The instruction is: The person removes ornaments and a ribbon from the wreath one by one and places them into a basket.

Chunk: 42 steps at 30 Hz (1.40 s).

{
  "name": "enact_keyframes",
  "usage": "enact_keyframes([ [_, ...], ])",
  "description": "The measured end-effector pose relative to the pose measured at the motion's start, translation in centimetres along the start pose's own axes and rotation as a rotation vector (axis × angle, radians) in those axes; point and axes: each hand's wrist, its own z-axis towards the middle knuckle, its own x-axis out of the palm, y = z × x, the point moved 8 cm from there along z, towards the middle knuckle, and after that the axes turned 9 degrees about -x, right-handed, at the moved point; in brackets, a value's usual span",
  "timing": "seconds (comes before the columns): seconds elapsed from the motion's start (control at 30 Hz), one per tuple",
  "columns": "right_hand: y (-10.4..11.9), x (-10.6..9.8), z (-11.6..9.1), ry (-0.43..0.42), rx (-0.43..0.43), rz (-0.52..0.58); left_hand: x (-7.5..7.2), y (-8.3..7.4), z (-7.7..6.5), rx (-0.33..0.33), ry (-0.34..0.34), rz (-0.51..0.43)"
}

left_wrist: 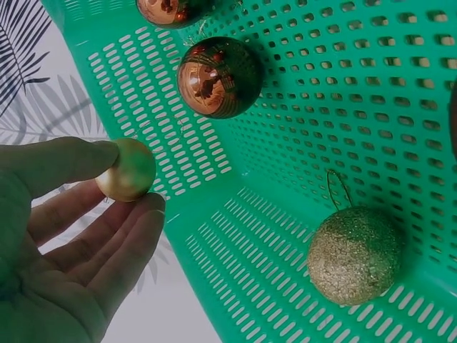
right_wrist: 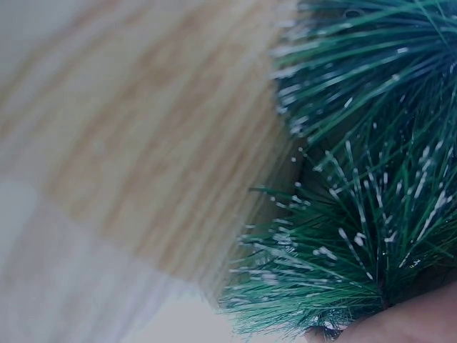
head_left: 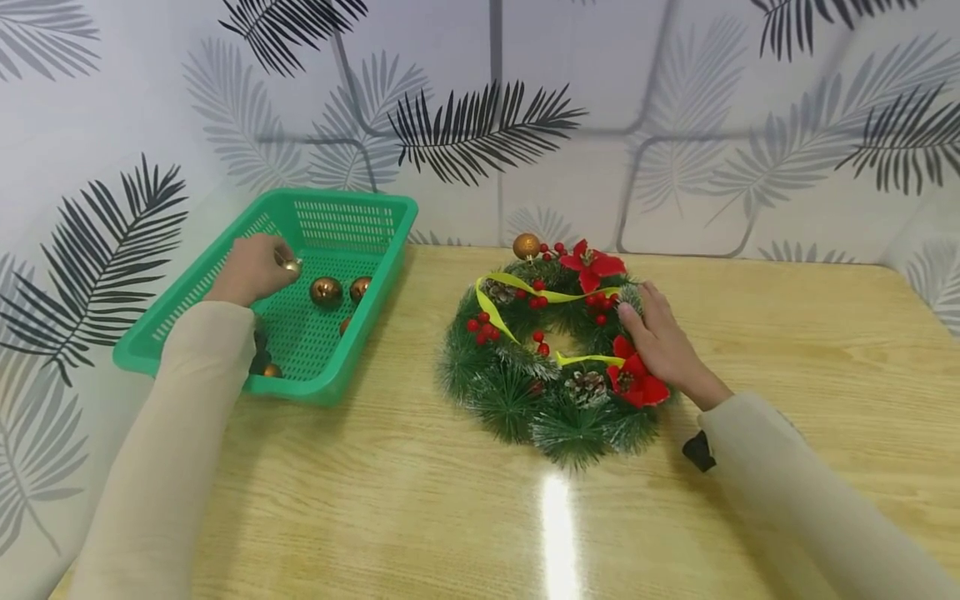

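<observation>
My left hand (head_left: pixel 253 268) is over the green basket (head_left: pixel 297 385), pinching a small gold bauble (left_wrist: pixel 128 170) between thumb and fingertips. Inside the basket lie shiny copper baubles (head_left: pixel 326 292) and a glittery gold bauble (left_wrist: pixel 355 256) with a thread loop. To the right, a green wreath (head_left: pixel 510 400) lies flat on the table. It carries red flowers (head_left: pixel 636 375), red berries, pine cones (head_left: pixel 587 388) and a loose yellow-green ribbon (head_left: pixel 487 304). My right hand (head_left: pixel 663 340) rests against the wreath's right side, fingers fairly straight along its outer needles, thumb on top.
A glittery gold-orange bauble (head_left: pixel 527 246) sits at the wreath's far edge. The wooden table (head_left: pixel 390 492) runs back to a wall (head_left: pixel 690 75) with a leaf pattern. The basket stands at the left, close to the wall.
</observation>
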Motion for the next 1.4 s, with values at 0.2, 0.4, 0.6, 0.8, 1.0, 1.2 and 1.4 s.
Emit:
enact_keyframes([
  [0.2,0.1,-0.1,0.2,-0.003,0.001,0.002,0.0,-0.1,0.2,-0.004,0.048,0.024],
  [0.4,0.3,-0.2,0.3,-0.004,-0.002,-0.005,-0.4,-0.3,0.2,-0.004,0.049,0.023],
  [0.6,0.3,-0.2,0.4,-0.003,-0.003,-0.007,-0.6,-1.0,0.1,-0.001,0.042,0.019],
  [0.8,0.3,-0.2,0.3,-0.003,0.0,-0.002,-1.0,-2.0,0.1,0.018,0.031,0.012],
  [1.0,0.2,-0.2,0.2,0.0,0.002,-0.001,-1.2,-3.1,0.1,0.029,0.038,0.001],
  [1.2,0.1,-0.1,0.2,0.0,-0.001,-0.004,-1.2,-4.5,0.0,0.055,0.023,-0.007],
  [1.4,0.1,0.0,0.1,0.007,0.005,0.002,-1.0,-5.6,-0.1,0.075,0.03,-0.01],
])
